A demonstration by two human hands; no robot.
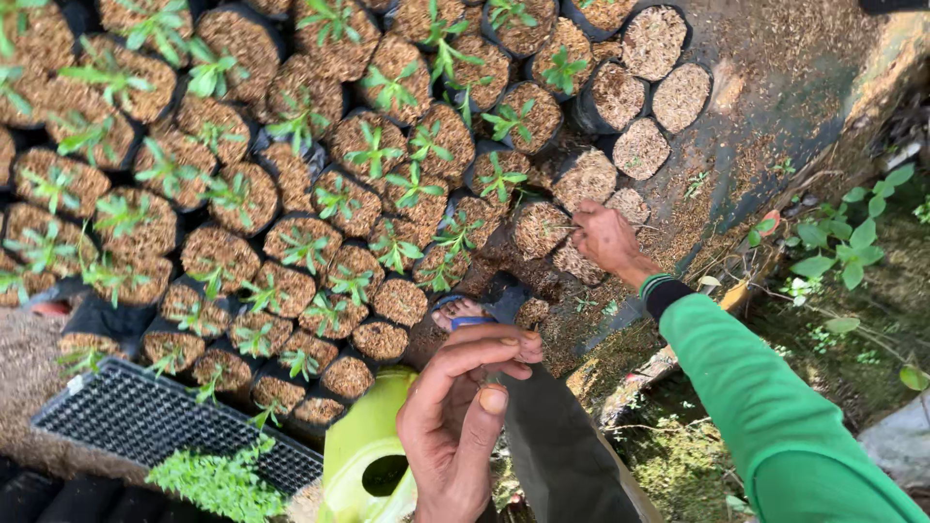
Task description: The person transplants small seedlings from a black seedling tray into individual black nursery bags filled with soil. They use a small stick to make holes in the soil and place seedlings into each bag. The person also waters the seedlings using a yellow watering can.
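My right hand (603, 237), in a green sleeve with a striped cuff, reaches out to the soil-filled black nursery bags (539, 229). Its fingers are pinched on a thin stick (563, 228) whose tip is at the top of a bag without a seedling. My left hand (463, 412) is held close below the camera, fingers curled and thumb against them, with nothing visible inside. It hovers beside a yellow-green plastic jug (360, 455) with a round hole cut in it.
Many bags holding small green seedlings (373, 155) fill the left and centre; several bags at the top right (651, 41) hold only soil. A black seedling tray (136, 416) with tiny sprouts (218, 481) lies at the lower left. A sandalled foot (459, 312) rests near the bags. Weeds (852, 247) grow on the right.
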